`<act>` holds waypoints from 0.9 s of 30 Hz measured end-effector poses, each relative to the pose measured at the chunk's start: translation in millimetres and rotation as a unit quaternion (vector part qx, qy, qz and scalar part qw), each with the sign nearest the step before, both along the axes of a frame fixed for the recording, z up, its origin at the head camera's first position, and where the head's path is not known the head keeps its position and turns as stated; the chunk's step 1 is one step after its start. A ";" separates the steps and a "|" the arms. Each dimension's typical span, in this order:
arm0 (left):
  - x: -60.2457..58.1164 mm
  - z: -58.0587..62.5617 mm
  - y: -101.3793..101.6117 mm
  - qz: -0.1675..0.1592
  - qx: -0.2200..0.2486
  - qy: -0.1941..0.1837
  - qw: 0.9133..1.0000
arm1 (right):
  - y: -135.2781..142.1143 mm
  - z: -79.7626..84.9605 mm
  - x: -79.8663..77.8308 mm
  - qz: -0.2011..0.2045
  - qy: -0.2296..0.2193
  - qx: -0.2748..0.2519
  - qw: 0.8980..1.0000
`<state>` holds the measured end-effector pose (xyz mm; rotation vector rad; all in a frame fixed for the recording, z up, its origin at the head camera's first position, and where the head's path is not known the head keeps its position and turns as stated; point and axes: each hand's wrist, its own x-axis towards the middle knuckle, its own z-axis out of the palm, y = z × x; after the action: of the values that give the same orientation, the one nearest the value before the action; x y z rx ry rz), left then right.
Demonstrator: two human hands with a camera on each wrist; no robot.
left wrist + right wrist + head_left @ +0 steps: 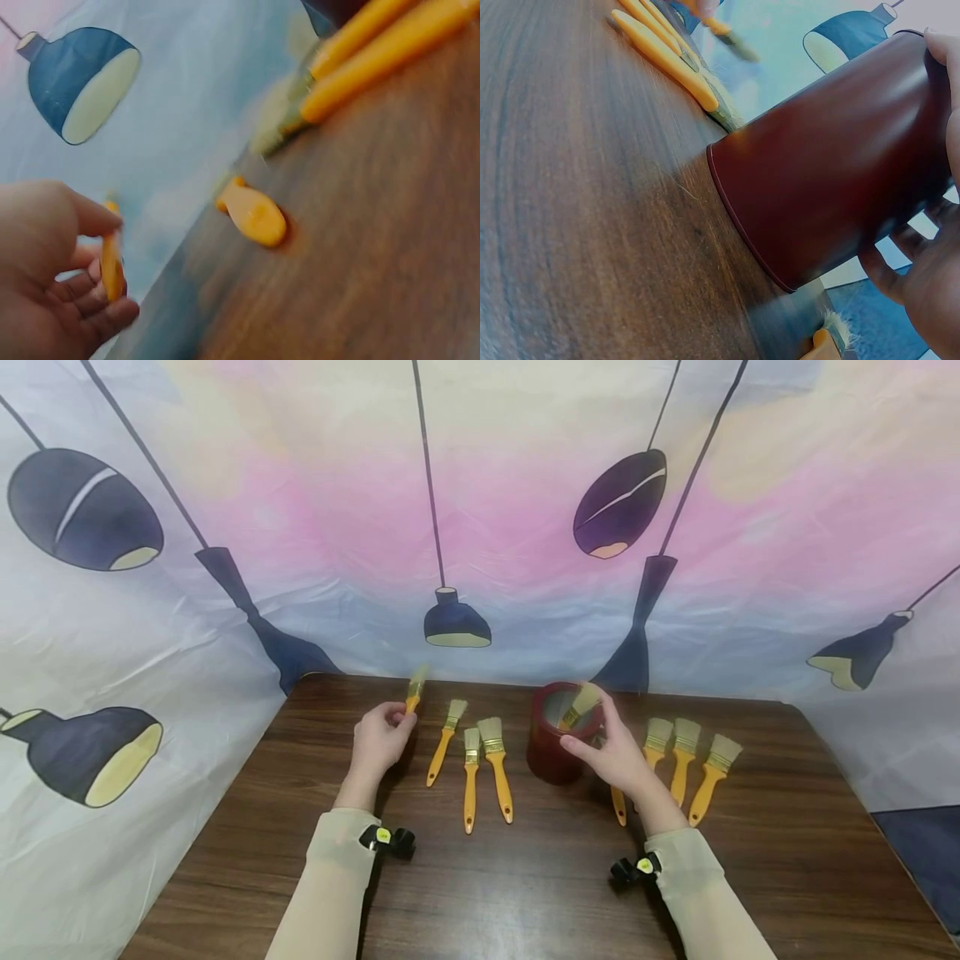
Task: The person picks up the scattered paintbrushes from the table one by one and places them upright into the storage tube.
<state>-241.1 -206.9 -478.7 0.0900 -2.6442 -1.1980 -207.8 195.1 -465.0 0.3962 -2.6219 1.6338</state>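
Observation:
In the head view, my left hand (381,737) pinches a paintbrush (414,693) by its orange handle, bristles up, above the table. The left wrist view shows the same brush's handle (112,262) between thumb and fingers. My right hand (615,752) grips the dark red cylindrical container (551,756), its thumb at the rim and fingers around the far side. Another paintbrush (577,706) stands tilted in the container, bristles up, its handle hidden inside. The right wrist view shows the container (825,165) upright on the table with fingers on its side.
Between the hands lie three paintbrushes, one nearest the left hand (442,747), then a pair (471,777). More brushes (705,785) lie right of the container, partly behind the right arm. A lamp-printed cloth (337,527) hangs behind the wooden table (517,893).

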 end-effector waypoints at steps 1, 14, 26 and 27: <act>-0.3 1.9 0.4 0.002 0.024 0.007 1.000 | 0.1 -0.1 0.1 -0.001 0.001 0.001 1.000; 2.5 28.8 14.6 -0.004 0.209 0.062 0.976 | 0.8 -1.3 0.3 0.007 0.002 -0.013 1.000; 10.0 54.2 42.3 -0.038 0.294 0.092 0.950 | -0.2 -3.0 -0.9 0.005 0.003 -0.015 1.000; 11.0 56.7 45.8 -0.038 0.300 0.092 0.949 | -0.7 -3.5 -0.9 0.006 0.000 -0.015 1.000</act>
<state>-230.2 -161.1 -422.0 -0.0200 -2.0589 -1.8938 -208.8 194.5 -468.5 0.4117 -2.5956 1.6747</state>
